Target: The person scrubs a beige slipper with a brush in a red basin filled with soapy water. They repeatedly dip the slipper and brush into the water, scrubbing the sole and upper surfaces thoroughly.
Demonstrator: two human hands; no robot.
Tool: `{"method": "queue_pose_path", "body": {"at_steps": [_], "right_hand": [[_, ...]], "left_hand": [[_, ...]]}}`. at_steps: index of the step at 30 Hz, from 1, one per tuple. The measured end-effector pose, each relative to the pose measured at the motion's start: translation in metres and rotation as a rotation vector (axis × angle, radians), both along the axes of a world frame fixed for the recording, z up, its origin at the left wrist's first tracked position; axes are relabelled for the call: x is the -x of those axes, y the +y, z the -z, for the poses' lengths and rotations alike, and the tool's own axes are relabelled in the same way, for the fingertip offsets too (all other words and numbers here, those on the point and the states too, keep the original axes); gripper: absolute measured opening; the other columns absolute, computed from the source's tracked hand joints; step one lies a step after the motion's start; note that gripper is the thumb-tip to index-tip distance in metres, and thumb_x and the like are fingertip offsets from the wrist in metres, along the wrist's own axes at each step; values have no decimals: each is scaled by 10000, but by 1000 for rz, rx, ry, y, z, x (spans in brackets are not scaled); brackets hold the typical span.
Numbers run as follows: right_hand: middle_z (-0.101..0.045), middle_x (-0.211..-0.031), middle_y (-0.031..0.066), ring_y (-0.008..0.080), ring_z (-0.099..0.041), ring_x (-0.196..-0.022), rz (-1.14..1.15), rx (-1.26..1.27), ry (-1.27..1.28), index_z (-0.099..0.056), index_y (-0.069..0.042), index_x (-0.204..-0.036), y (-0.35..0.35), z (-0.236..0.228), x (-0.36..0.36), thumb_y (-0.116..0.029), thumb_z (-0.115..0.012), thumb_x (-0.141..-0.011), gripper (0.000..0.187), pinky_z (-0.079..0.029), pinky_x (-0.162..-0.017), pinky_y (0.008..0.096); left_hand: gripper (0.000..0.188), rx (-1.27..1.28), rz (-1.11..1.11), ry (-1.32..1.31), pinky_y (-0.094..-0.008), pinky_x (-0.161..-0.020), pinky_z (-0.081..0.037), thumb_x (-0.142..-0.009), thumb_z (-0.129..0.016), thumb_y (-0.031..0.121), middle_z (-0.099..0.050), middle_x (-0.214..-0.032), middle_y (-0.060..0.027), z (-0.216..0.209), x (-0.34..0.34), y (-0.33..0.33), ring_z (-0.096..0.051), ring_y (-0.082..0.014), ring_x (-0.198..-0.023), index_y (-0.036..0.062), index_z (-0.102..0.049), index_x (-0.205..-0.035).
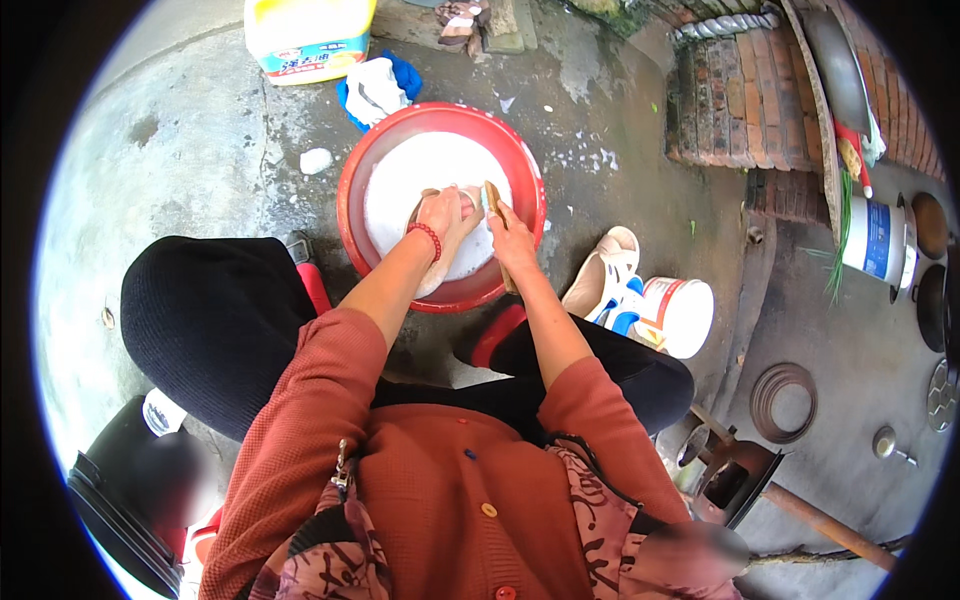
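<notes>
Fingers (507, 224) of the right hand (512, 243) are wrapped tight round a wooden brush (492, 194), pale bristles turned toward the left hand (446, 212), which, from my end of the feed, is grasping a pale shoe (436, 280). Fingers on that side are bent over the shoe, though the hand covers so much of it that I can't tell its full shape. Shoe's down in the red basin (530, 195), in among thick white suds (415, 165). Red beaded bracelet (427, 237) on the left wrist, btw.

Just past the basin I see a bunched white-and-blue cloth (378, 92), then a yellow container (300, 35) with a blue label carrying bold characters and a red band along the bottom. Right of the basin: pale slippers (605, 268) next to a small white bucket (686, 315) with red printing, too small for me to read. Further right there's a bigger white bucket (875, 238) tipped sideways in my view, with a blue label whose lettering I can't make out either. Brick structure (740, 95) beyond that.
</notes>
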State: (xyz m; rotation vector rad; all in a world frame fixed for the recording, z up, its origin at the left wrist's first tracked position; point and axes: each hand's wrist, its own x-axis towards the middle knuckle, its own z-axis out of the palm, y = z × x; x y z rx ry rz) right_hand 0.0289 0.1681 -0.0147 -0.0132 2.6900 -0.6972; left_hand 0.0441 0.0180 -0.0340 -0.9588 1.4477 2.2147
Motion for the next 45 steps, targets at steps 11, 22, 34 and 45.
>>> {"method": "queue_pose_path", "body": {"at_steps": [11, 22, 34, 45], "right_hand": [[-618, -828, 288, 450, -598, -837, 121, 55, -41, -453, -136, -1322, -48, -30, -43, -359, -445, -912, 467, -461, -776, 512], [-610, -1050, 261, 417, -567, -1019, 73, -35, 73, -482, -132, -1304, 6, 26, -1, -424, -448, -882, 514, -431, -902, 463], [-575, -649, 77, 162, -541, -515, 256, 311, -210, -456, -154, -1343, -18, -37, -52, -348, -502, -904, 481, -458, -509, 311], [-598, -1050, 272, 408, -569, -1012, 69, 56, -21, -514, -80, -1266, -24, 25, -14, -337, -466, -909, 443, -430, -905, 430]], "left_hand": [[278, -507, -469, 37, -308, -817, -459, -940, -436, 229, -600, -941, -84, 35, -13, 24, -568, -196, -901, -4, -578, -991], [516, -693, -564, -114, -369, -914, -437, -948, -369, 399, -549, -1163, -156, 29, 9, 45, -551, -263, -1005, -34, -461, -1214], [543, -201, 42, -171, -367, -870, -446, -893, -414, 442, -630, -1083, -180, 24, -4, 3, -598, -302, -1002, 0, -569, -1168], [513, -218, -85, -176, -365, -724, -505, -941, -342, 436, -606, -1072, -182, 93, -12, 15, -615, -272, -903, 33, -510, -1210]]}}
